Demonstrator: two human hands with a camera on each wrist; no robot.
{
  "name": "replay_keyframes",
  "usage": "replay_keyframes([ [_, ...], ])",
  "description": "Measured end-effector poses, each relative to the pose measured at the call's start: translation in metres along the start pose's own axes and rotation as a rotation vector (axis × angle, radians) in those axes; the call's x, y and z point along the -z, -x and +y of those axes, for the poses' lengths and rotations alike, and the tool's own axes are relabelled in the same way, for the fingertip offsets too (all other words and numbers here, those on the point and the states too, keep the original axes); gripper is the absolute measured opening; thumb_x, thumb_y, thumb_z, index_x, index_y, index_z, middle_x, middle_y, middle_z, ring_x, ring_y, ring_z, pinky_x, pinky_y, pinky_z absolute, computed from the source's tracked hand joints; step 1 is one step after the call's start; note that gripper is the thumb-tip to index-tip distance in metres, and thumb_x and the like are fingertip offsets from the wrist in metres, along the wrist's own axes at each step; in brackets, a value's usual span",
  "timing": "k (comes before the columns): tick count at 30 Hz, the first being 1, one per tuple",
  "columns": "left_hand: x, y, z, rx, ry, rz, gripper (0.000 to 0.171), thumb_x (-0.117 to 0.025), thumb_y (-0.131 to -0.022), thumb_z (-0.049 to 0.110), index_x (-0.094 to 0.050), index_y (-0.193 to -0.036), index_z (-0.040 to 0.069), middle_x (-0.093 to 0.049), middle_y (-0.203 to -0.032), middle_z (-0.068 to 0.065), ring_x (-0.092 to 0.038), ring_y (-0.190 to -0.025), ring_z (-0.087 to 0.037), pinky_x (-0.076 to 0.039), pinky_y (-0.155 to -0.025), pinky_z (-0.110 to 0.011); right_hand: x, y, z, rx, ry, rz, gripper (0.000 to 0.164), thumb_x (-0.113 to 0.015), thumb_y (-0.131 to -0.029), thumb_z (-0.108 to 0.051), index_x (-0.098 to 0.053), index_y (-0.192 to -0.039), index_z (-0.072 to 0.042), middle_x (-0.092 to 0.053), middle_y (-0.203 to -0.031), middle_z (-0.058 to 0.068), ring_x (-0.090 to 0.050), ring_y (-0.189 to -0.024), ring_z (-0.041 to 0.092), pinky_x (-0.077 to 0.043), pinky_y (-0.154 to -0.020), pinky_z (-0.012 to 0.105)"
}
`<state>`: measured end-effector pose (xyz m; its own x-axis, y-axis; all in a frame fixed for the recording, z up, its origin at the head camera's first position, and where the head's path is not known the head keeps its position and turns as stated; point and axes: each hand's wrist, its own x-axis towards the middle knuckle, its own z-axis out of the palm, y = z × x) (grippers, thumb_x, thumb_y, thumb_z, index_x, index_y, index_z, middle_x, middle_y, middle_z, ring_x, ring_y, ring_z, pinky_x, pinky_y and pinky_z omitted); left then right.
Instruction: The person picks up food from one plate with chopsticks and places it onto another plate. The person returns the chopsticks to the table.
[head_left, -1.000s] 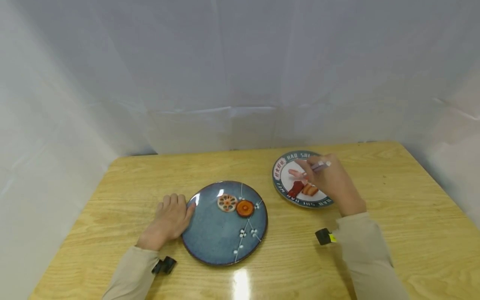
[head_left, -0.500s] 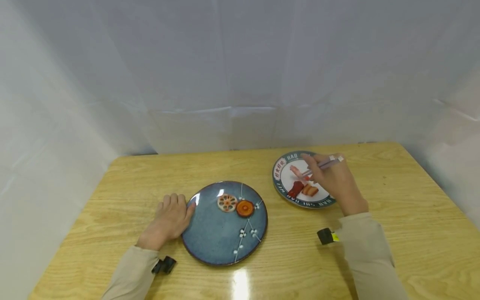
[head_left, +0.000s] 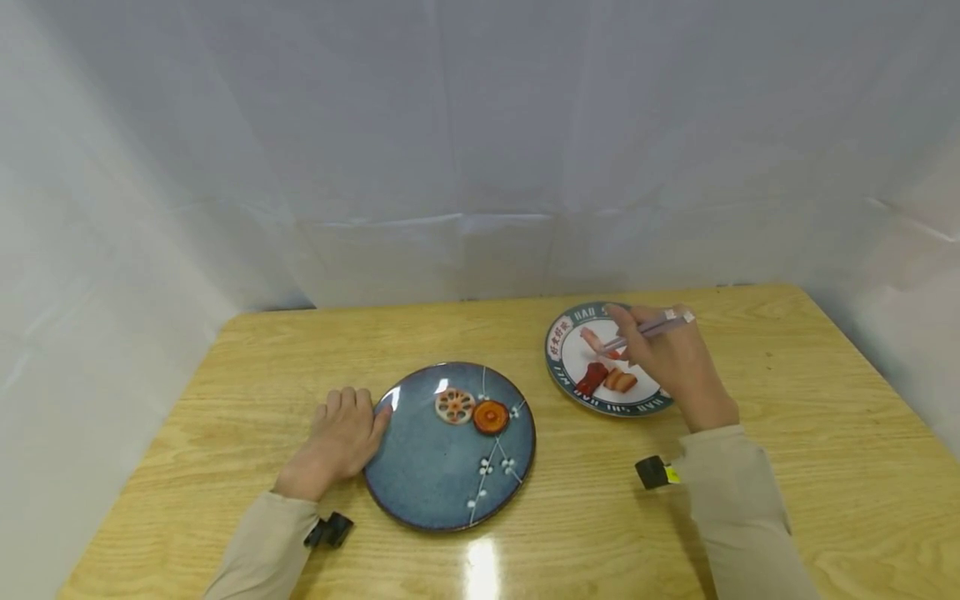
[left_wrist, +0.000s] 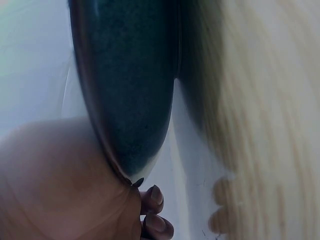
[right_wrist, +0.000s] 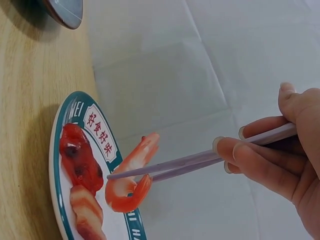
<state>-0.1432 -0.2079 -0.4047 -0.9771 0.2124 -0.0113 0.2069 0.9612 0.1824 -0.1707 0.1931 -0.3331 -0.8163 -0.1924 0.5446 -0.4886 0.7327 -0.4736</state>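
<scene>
Holding chopsticks (right_wrist: 190, 159): R hand (head_left: 671, 358) | sm. plate (head_left: 577, 358) pt. hidden | shrimp (right_wrist: 121, 201) prob. pinched

Your left forearm (head_left: 260, 546) and right forearm (head_left: 738, 512) angle forward and inward, both sleeved in beige. Your left hand (head_left: 337, 435) lies back upward, its thumb (head_left: 380, 423) spread from the fingers (left_wrist: 158, 225), whose tips bend over. Your right hand (head_left: 666, 354) reaches farther forward, its fingers (right_wrist: 270, 162) bent in a pinching grip.

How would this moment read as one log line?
left hand: touching blue plate | right hand: holding chopsticks | shrimp: between chopsticks | lift: unclear
</scene>
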Motion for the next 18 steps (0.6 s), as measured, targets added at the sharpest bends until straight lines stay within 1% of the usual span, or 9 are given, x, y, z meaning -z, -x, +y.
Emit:
replay_keyframes([
  [1,0.0,0.0001,0.0001,0.0,0.0,0.001,0.034,-0.038,-0.103,0.027,-0.042,-0.085,-0.001,-0.039,-0.083,-0.015,-0.039,-0.082,-0.035,-0.031,-0.069,-0.044,0.0001,0.0,-0.0003,0.003,0.0,0.004,0.026,-0.057,-0.098,-0.018,-0.075,-0.089,0.0,-0.061,-0.052,0.003,-0.055,-0.046,0.01,-0.045,-0.047,0.031],
  [5,0.0004,0.0006,0.0007,0.001,0.004,0.002,0.034,-0.038,-0.103,0.027,-0.042,-0.085,-0.001,-0.039,-0.084,-0.015,-0.039,-0.083,-0.035,-0.031,-0.069,-0.044,0.0014,-0.0003,-0.0031,-0.01,-0.02,0.001,0.033,-0.056,-0.099,-0.019,-0.071,-0.076,-0.001,-0.058,-0.05,-0.001,-0.053,-0.045,0.009,-0.042,-0.044,0.029],
  [8,0.0009,0.0007,0.0011,0.005,0.006,-0.002,0.034,-0.038,-0.103,0.027,-0.042,-0.086,-0.001,-0.039,-0.084,-0.015,-0.039,-0.083,-0.036,-0.031,-0.069,-0.044,0.0025,-0.0004,-0.0048,-0.033,-0.05,-0.011,0.036,-0.054,-0.1,-0.02,-0.069,-0.072,-0.002,-0.059,-0.052,0.001,-0.053,-0.046,0.011,-0.04,-0.041,0.027],
  [11,0.0016,0.0007,0.0016,0.008,0.008,-0.008,0.034,-0.037,-0.103,0.028,-0.042,-0.086,-0.001,-0.039,-0.085,-0.016,-0.039,-0.084,-0.036,-0.031,-0.07,-0.045,0.0025,-0.0004,-0.0047,-0.044,-0.068,-0.016,0.035,-0.054,-0.1,-0.019,-0.07,-0.076,0.0,-0.062,-0.055,0.005,-0.055,-0.047,0.012,-0.042,-0.042,0.027],
  [14,0.0018,0.0004,0.0018,0.01,0.01,-0.012,0.034,-0.038,-0.103,0.028,-0.042,-0.087,-0.002,-0.039,-0.085,-0.016,-0.039,-0.084,-0.036,-0.031,-0.07,-0.045,0.0022,-0.0008,-0.0036,-0.04,-0.059,-0.016,0.031,-0.054,-0.099,-0.017,-0.071,-0.08,0.001,-0.064,-0.057,0.007,-0.057,-0.047,0.012,-0.044,-0.045,0.029],
  [18,0.0017,0.0001,0.0022,0.007,0.009,-0.013,0.034,-0.038,-0.103,0.027,-0.042,-0.087,-0.002,-0.039,-0.086,-0.016,-0.039,-0.084,-0.036,-0.031,-0.07,-0.045,0.0025,-0.0011,-0.0036,-0.031,-0.042,-0.013,0.028,-0.054,-0.099,-0.015,-0.072,-0.084,0.002,-0.064,-0.058,0.006,-0.057,-0.047,0.012,-0.047,-0.049,0.031],
])
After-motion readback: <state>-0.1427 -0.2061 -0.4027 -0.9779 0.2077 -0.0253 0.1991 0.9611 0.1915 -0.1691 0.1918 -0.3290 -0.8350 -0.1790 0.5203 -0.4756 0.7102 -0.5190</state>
